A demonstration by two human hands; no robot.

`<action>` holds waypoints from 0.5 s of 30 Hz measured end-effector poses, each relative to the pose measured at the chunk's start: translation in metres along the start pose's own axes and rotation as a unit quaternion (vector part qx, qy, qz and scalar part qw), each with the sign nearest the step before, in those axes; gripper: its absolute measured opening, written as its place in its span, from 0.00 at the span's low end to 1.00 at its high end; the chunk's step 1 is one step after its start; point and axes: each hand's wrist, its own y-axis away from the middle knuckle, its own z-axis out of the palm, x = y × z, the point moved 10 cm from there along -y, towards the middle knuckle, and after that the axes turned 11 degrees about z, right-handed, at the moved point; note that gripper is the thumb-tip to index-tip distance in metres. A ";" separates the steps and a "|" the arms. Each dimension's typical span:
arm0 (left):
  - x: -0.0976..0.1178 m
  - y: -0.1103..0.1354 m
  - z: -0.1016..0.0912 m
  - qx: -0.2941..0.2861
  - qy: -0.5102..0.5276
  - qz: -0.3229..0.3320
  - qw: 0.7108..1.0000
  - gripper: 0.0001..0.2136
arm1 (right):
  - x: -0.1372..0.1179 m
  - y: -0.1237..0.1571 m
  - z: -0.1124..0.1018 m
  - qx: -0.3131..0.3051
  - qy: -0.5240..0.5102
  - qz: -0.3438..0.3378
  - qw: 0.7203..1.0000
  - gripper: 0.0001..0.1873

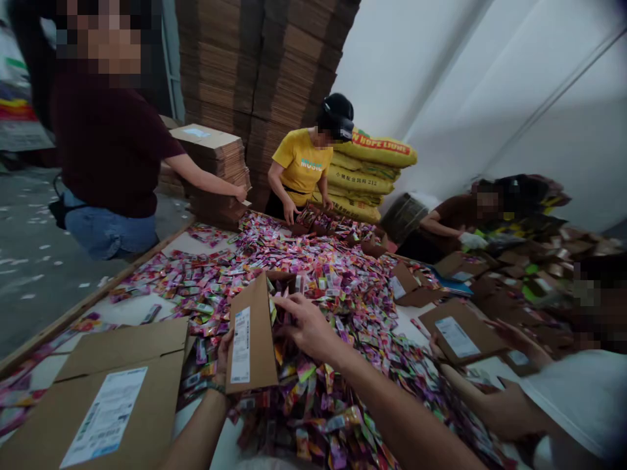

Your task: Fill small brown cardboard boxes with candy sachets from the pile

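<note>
A small brown cardboard box with a white label stands open among a heap of bright candy packets. My left hand grips the box's near side from behind, fingers wrapped on its edge. My right hand reaches over the box's open top, fingers curled at the rim; whether they pinch any packets is hidden.
A larger labelled carton lies at the lower left on the wooden-edged table. A neighbour's hands hold another labelled box at the right. Three people work at the far side. Stacked flat cardboard and yellow sacks stand behind.
</note>
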 end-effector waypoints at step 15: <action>0.014 0.011 -0.009 0.064 -0.042 0.034 0.996 0.16 | 0.022 0.030 0.005 -0.005 0.268 0.016 0.963 0.40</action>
